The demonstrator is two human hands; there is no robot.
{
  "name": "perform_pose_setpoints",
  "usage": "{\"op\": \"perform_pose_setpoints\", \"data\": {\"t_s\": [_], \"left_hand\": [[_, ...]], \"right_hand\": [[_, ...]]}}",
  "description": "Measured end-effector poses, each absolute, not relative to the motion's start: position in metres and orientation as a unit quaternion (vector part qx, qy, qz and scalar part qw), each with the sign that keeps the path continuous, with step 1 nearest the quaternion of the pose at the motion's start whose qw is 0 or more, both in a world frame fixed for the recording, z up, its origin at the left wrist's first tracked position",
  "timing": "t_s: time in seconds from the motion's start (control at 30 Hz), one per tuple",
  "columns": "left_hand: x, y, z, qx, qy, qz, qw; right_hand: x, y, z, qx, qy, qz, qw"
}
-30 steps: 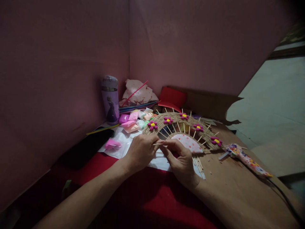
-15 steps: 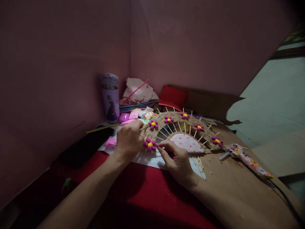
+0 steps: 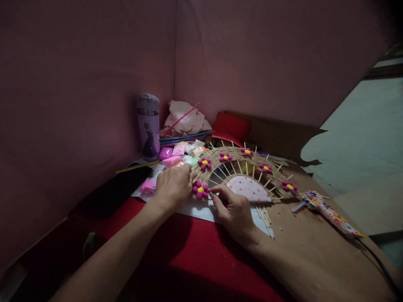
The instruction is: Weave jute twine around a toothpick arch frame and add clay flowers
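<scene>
A half-round fan (image 3: 217, 157), woven of twine over thin wooden sticks, stands in front of me with several magenta clay flowers along its band. Its inner half-circle is white cloth (image 3: 245, 188) with red dots. My left hand (image 3: 174, 186) is closed on the fan's left end, its fingertips mostly hidden. At the lower left, the clay flower (image 3: 200, 189) has a yellow centre and magenta petals. My right hand (image 3: 234, 212) pinches its right-hand petal between thumb and forefinger.
Bags of coloured clay (image 3: 171, 161) lie behind my left hand, near a purple tumbler (image 3: 149, 134). A flower-patterned glue gun (image 3: 330, 214) with a black cord rests at right. Loose sticks (image 3: 265, 218) lie on white paper; red cloth (image 3: 201, 256) covers the near side.
The whole view has shifted slightly, so things sit a little further right. My left hand has turned a little at the fan's edge; the right hand keeps its pinch at the flower.
</scene>
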State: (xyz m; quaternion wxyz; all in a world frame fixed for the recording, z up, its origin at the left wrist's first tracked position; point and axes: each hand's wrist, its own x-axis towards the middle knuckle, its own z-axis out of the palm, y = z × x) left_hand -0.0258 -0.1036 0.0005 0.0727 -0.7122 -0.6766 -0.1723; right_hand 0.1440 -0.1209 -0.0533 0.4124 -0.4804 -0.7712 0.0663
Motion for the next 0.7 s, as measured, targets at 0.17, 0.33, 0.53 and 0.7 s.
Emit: {"op": "perform_pose_setpoints", "data": {"t_s": [0.17, 0.33, 0.53, 0.7], "left_hand": [[-0.0229, -0.1062, 0.0058, -0.707, -0.692, -0.139, 0.049], [-0.0235, -0.1046, 0.0034, -0.712, -0.686, -0.137, 0.055], [-0.0241, -0.1043, 0.0032, -0.714, -0.684, -0.142, 0.058], [-0.0237, -0.1053, 0.0039, -0.714, -0.684, -0.14, 0.057]], "right_hand": [[0.142, -0.1211, -0.0521, -0.464, -0.8, 0.019, 0.379], [0.1434, -0.1224, -0.0522, -0.415, -0.828, 0.005, 0.376], [0.1431, -0.1265, -0.0501, -0.406, -0.822, -0.012, 0.398], [0.1455, -0.1264, -0.0507, -0.386, -0.826, -0.019, 0.41]]}}
